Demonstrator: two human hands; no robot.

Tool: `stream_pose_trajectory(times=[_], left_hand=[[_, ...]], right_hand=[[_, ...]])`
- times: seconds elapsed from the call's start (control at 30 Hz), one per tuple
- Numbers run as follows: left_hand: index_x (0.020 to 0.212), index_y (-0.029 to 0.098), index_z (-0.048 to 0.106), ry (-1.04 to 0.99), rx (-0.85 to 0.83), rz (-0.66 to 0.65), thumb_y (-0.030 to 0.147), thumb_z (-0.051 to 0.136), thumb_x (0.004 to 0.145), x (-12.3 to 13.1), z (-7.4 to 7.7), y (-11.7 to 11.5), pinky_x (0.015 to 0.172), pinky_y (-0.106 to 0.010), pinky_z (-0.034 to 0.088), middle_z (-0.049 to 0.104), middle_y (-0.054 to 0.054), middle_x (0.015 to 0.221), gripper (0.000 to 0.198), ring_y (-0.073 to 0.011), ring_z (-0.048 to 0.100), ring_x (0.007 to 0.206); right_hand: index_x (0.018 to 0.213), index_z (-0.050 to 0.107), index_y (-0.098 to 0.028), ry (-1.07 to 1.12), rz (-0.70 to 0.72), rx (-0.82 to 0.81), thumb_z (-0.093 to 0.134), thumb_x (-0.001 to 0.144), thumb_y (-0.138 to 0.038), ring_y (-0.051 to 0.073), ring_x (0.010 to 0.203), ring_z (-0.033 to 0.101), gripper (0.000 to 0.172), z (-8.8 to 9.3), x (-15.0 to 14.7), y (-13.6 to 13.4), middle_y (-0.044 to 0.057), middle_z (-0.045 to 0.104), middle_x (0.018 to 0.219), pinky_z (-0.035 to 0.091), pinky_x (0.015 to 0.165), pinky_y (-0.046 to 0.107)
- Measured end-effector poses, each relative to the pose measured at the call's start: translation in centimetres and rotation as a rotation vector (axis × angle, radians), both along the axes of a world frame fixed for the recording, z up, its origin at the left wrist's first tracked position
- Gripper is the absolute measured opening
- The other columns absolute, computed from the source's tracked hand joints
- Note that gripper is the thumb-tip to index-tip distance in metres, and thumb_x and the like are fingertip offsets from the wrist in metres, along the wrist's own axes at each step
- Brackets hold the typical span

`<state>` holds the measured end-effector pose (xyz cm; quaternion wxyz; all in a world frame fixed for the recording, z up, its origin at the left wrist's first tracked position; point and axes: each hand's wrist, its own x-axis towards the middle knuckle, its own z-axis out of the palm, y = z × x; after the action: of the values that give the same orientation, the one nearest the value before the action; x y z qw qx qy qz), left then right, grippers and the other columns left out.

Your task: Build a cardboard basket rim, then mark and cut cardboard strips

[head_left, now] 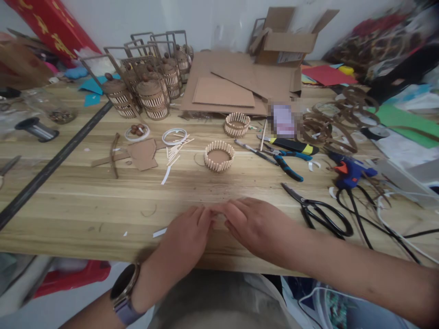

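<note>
The work looks partway along: at the back left of the table (85,201) stands a cluster of lidded stick containers (152,99), which appear complete, with round knobs on top and tall angular handles, while two low rings of upright sticks look unfinished. The front stick ring (219,165) sits near the middle of the table, just beyond the hands and touched by neither; its sticks stand all the way round a brown base, but it has no lid, handle or upper tier. The rear stick ring (236,131), a little behind it, is at much the same stage, with a brown band around its sticks. Judged against the cluster, the upper rows, lids, knobs and handles are left to do on both. Parts for that seem at hand: loose sticks (174,154), brown beads (138,130) lying within a white ring, and coiled brown strips (310,128) at the right. The left hand (188,230) and the right hand (252,224) meet at the fingertips over the near edge, each grip narrow, fingers bent together; whether anything small is pinched there, I cannot tell.
</note>
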<state>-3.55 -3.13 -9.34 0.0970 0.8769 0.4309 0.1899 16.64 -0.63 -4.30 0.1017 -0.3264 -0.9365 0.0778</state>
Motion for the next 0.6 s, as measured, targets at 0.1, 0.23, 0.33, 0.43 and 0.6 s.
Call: stream_pose_trajectory(times=[0.1,0.23,0.33,0.43,0.6], left_hand=[[0.105,0.018,0.058,0.055,-0.051,0.006,0.009,0.036,0.099,0.2,0.1,-0.1,0.077,-0.039,0.055,0.068,-0.007,0.094,0.025,-0.0232,0.063,0.085],[0.106,0.019,0.058,0.126,-0.034,0.022,0.003,0.039,0.095,0.2,0.4,-0.2,0.07,-0.038,0.054,0.067,-0.006,0.091,0.027,-0.0235,0.062,0.08],[0.102,0.019,0.059,0.182,-0.012,0.031,0.003,0.043,0.093,0.3,0.7,-0.3,0.066,-0.038,0.053,0.066,-0.005,0.088,0.025,-0.0243,0.062,0.078],[0.088,0.019,0.058,0.199,0.009,0.038,0.007,0.044,0.094,0.5,0.7,-0.4,0.064,-0.039,0.053,0.064,-0.005,0.082,0.019,-0.0252,0.062,0.076],[0.118,0.011,0.056,0.157,0.154,0.019,0.016,0.039,0.101,0.6,-0.2,-0.7,0.07,-0.038,0.055,0.069,-0.01,0.095,0.024,-0.0245,0.065,0.083]], right_hand=[[0.107,0.058,-0.013,-0.04,0.052,0.038,0.048,0.092,-0.007,0.022,0.073,0.066,0.019,0.1,-0.6,-0.2,0.008,0.07,0.085,0.047,0.064,0.034],[0.105,0.059,-0.014,-0.073,0.042,0.098,0.048,0.092,-0.007,0.021,0.07,0.063,0.019,0.5,-0.4,0.0,0.006,0.067,0.079,0.041,0.061,0.033],[0.091,0.06,-0.019,-0.115,-0.013,0.133,0.049,0.091,-0.008,0.02,0.067,0.06,0.015,0.7,0.3,0.3,0.004,0.065,0.077,0.036,0.059,0.032],[0.083,0.06,-0.02,-0.163,-0.091,0.145,0.049,0.092,-0.011,0.017,0.061,0.057,0.016,1.2,1.1,0.6,0.003,0.064,0.077,0.031,0.056,0.032],[0.08,0.06,-0.02,-0.264,-0.241,0.028,0.048,0.092,-0.018,0.012,0.051,0.05,0.017,2.8,2.4,0.9,0.002,0.063,0.078,0.02,0.049,0.03]])
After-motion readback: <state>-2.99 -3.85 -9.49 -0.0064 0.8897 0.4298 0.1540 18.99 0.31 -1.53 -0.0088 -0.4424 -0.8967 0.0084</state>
